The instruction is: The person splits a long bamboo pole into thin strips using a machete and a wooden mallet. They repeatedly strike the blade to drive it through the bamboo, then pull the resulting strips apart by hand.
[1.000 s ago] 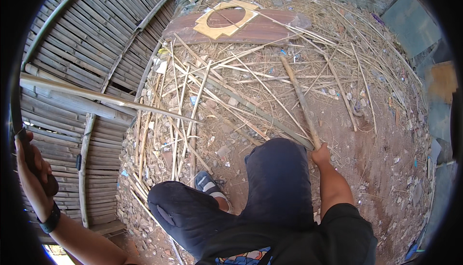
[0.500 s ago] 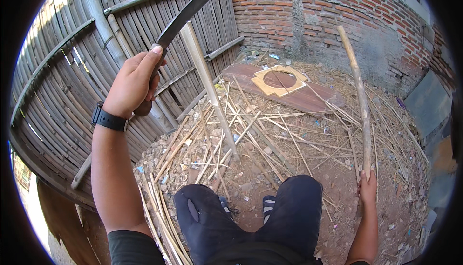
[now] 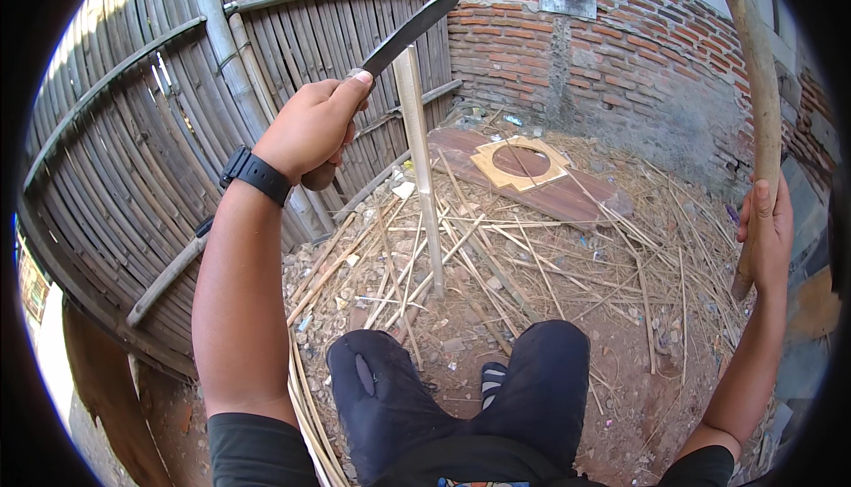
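A machete with a dark blade (image 3: pixel 415 28) and a wooden handle is gripped by my left hand (image 3: pixel 315 128), thumb lying along the handle's top. The blade slants up to the right, and its edge meets or nearly meets the top end of a pale split bamboo pole (image 3: pixel 420 159). That pole stands upright in front of my knees, its foot on the ground. At the far right my right hand (image 3: pixel 769 230) is wrapped round a thick wooden stick (image 3: pixel 756 70), raised upright with its top out of view. A short end of the stick shows below the fist.
Bamboo strips (image 3: pixel 496 257) lie scattered over stony ground, with more beside my left leg. A brown board (image 3: pixel 581 199) bears a yellow piece (image 3: pixel 490 163) with a round hole. A bamboo fence (image 3: pixel 115 150) bounds the left, a brick wall (image 3: pixel 647 62) the back.
My right hand has lifted the stick up and to the right. In the picture, the machete and left hand have shifted right, and the blade has come down to the bamboo pole's top.
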